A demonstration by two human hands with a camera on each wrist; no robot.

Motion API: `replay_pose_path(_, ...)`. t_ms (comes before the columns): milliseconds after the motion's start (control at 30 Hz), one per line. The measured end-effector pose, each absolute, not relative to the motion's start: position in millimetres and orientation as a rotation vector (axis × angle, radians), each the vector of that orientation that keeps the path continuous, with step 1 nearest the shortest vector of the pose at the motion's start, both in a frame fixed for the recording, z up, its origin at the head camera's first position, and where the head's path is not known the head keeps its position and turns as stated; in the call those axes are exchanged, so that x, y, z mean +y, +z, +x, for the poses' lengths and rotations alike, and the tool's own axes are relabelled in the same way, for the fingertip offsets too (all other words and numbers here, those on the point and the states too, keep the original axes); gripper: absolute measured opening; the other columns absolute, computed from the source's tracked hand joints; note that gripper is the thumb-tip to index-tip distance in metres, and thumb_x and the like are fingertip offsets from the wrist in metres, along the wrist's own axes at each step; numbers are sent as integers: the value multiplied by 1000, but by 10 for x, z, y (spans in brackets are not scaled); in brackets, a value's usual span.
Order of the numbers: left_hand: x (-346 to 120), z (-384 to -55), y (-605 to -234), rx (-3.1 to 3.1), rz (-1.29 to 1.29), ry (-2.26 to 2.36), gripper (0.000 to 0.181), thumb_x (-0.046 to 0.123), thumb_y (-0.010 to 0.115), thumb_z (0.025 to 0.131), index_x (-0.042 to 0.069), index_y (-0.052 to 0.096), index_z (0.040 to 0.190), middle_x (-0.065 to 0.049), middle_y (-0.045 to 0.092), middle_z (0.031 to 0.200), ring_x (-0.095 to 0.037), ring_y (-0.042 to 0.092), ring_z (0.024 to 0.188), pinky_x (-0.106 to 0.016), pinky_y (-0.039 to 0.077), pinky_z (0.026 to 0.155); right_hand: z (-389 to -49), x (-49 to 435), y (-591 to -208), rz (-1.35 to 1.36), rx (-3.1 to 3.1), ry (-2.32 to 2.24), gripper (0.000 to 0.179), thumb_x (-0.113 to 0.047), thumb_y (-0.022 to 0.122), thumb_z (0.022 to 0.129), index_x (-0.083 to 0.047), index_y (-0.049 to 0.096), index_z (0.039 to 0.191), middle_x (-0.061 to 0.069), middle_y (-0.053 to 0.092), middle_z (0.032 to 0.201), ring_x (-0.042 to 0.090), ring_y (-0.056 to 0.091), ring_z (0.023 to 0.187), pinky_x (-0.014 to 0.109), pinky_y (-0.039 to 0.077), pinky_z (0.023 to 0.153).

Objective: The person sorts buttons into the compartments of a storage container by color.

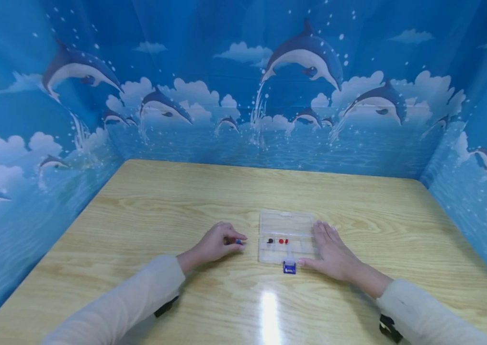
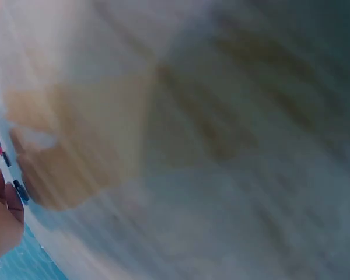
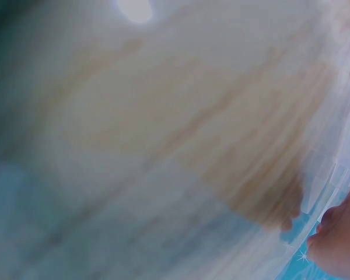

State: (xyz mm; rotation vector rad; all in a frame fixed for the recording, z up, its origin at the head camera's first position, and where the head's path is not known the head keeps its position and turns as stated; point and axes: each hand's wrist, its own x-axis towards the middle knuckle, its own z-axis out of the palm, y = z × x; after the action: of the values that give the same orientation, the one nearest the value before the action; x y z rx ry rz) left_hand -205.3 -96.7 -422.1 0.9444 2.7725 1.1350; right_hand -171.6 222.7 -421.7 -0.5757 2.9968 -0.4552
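A person's two bare hands work over a wood-grain, pale yellow tabletop (image 1: pixel 191 191). Near the middle stands a clear, shallow plastic box (image 1: pixel 265 256) with compartments, its clear lid (image 1: pixel 286 221) laid back on the far side. Inside, towards the left, sit a small black piece (image 1: pixel 270 241) and, just right of it, two small red pieces (image 1: pixel 281 241). A small blue rectangular piece (image 1: pixel 289 267) is at the box's near edge.

The left hand (image 1: pixel 217 242), just left of the box and apart from it, has curled fingers and pinches a small dark blue piece (image 1: pixel 239 242) between thumb and forefinger. The right hand (image 1: pixel 334 254) rests against the box's right side, fingers straight and thumb out towards the near edge.

Both arms wear pale, long sleeves (image 1: pixel 140 292). Around the tabletop hangs a blue backdrop (image 1: pixel 226 28) printed with leaping dolphins, white clouds and sea. Both wrist views are mostly blurred tabletop.
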Motion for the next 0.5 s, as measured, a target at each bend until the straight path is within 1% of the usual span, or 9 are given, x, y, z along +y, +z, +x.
replay_pose_path(100, -989, -2030, -4234, 2794, 915, 1117, 26, 24, 74, 75, 11, 72, 98, 3, 59, 75, -7, 42, 71, -17, 34, 65, -1713, 2221, -4205, -576, 2998, -456, 102, -61, 53, 83, 15, 15, 140, 33, 13, 148, 48, 11, 138, 56, 11, 112)
replay_pose_path(267, -1009, -2017, -4251, 2823, 909, 1080, 25, 26, 74, 75, 13, 73, 97, 4, 59, 75, -8, 41, 71, -17, 33, 65, -1713, 2217, -4204, -580, 3001, -453, 102, -61, 53, 83, 15, 16, 140, 33, 13, 148, 47, 11, 138, 56, 11, 112)
replay_pose_path(500, -1014, -2005, -4256, 2826, 901, 1054, 21, 24, 73, 77, 13, 73, 95, 5, 60, 76, -8, 41, 71, -18, 33, 65, -1711, 2218, -4210, -584, 3006, -458, 102, -60, 53, 83, 15, 16, 140, 33, 14, 148, 48, 12, 138, 56, 12, 112)
